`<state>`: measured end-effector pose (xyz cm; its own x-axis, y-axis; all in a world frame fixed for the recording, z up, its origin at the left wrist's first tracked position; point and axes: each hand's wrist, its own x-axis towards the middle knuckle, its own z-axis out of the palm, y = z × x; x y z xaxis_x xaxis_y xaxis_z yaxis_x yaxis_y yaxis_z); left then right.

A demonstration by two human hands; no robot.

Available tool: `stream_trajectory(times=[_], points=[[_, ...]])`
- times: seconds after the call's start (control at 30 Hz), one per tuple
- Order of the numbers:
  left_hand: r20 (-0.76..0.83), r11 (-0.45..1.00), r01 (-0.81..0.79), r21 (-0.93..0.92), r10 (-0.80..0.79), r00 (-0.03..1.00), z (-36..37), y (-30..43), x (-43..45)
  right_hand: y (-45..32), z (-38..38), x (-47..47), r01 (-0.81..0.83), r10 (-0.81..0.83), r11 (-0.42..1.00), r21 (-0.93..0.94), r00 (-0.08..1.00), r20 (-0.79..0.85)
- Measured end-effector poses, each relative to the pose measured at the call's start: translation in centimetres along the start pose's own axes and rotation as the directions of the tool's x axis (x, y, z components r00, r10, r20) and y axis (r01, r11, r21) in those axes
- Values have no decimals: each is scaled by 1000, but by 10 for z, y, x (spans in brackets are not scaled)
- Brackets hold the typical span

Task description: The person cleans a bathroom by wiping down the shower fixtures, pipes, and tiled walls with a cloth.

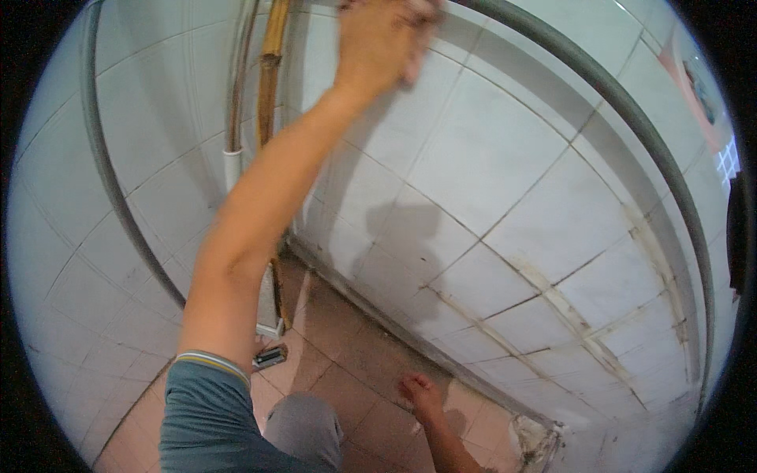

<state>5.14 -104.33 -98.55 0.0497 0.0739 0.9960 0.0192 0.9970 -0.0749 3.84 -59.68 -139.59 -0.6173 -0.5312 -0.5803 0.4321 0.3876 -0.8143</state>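
My left hand (384,41) is raised at the top of the picture, close to the white tiled wall (502,171). It is motion-blurred and partly cut off by the frame edge, so I cannot tell whether the curled fingers hold anything. A grey pipe or hose (568,47) runs along the wall just right of that hand. Down low, above the pinkish floor tiles (349,408), hangs my right hand (420,388) with its fingers curled in. Nothing is plainly visible in it. Brownish-white streaks (556,298) mark the lower right wall tiles.
A bamboo pole (268,88) and a white-ended tube (233,162) stand in the corner. Another grey pipe or hose (109,159) curves down the left wall. A small dark object (269,357) lies on the floor. Broken, pale material (532,440) shows at the lower right corner.
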Motion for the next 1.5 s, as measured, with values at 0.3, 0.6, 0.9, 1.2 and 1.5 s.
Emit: stream_trajectory(times=[0.3,0.6,0.9,1.2,1.5], points=[[10,984,-57,-168,60,998,52,72,-59,-251,46,-38,792,-786,608,-62,611,92],[-112,898,414,-148,-431,895,45,60,-56,-366,78,-72,924,-955,166,-344,237,177],[368,827,367,-426,-211,905,43,137,-65,-362,50,-83,889,-970,105,-445,191,153],[311,983,-115,-146,155,938,86,221,-104,-308,-13,-84,828,-915,355,-435,403,22],[-218,978,162,-134,-188,958,101,142,-86,-290,-28,-98,824,-902,363,-435,427,56]])
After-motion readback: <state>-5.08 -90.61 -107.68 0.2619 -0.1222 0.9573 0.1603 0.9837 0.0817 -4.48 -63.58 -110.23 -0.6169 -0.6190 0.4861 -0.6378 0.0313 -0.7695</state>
